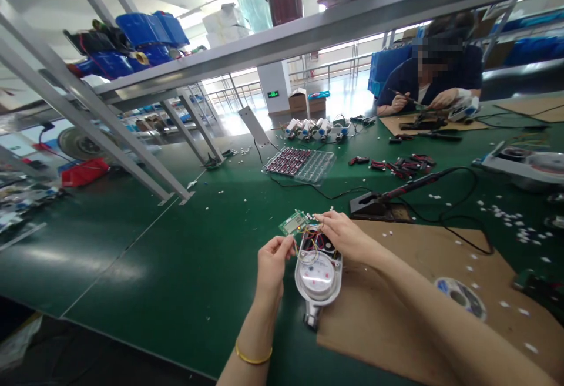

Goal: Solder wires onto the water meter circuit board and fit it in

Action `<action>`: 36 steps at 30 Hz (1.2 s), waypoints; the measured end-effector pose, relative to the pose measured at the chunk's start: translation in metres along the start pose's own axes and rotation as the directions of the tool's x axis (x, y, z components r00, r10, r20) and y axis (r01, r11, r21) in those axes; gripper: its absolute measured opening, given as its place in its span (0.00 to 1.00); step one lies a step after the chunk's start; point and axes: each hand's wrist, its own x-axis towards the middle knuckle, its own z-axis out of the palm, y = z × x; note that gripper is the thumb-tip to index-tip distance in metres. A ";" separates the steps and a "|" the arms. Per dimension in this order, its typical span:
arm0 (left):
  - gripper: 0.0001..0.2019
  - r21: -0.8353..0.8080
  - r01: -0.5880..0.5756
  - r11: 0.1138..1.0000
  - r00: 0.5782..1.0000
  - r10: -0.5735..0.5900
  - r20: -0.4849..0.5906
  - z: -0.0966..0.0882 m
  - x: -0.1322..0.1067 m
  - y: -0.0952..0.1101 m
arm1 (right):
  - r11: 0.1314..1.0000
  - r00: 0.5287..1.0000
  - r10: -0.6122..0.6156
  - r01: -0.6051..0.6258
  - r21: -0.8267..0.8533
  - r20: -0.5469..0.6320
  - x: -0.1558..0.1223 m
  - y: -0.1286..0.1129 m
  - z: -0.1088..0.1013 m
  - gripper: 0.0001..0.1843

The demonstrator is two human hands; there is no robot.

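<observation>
While both hands (pixel 269 261) (pixel 344 234) pinch the meter's (pixel 318 271) wires (pixel 308 244) — green table (pixel 176 268) lies open leftward.

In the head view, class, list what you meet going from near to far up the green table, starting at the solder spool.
Solder spool → meter housing → soldering iron stand → clear parts tray → row of white units → cardboard boxes.

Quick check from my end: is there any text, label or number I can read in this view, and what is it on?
Nothing here reads clearly.
Green lit sign on the far pillar: glowing characters, too small to read.
Small green circuit board by the left hand: a pale label, blurred.
Round meter dial below the right hand: red and dark marks, unreadable.
</observation>
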 end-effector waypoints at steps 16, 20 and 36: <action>0.22 -0.061 0.268 0.962 0.937 -0.246 0.249 -0.001 -0.002 0.019 | 0.832 1.000 0.020 -0.007 0.555 -0.019 -0.012 0.029 0.022 0.46; 0.20 0.069 0.375 0.924 0.840 -0.370 0.395 -0.009 0.013 0.020 | 0.969 0.998 -0.039 0.051 0.240 -0.053 -0.012 0.037 0.029 0.43; 0.20 0.697 -0.201 0.689 0.973 0.060 0.222 -0.028 0.031 0.011 | 0.968 0.998 0.045 -0.035 0.247 -0.036 -0.015 0.020 0.027 0.44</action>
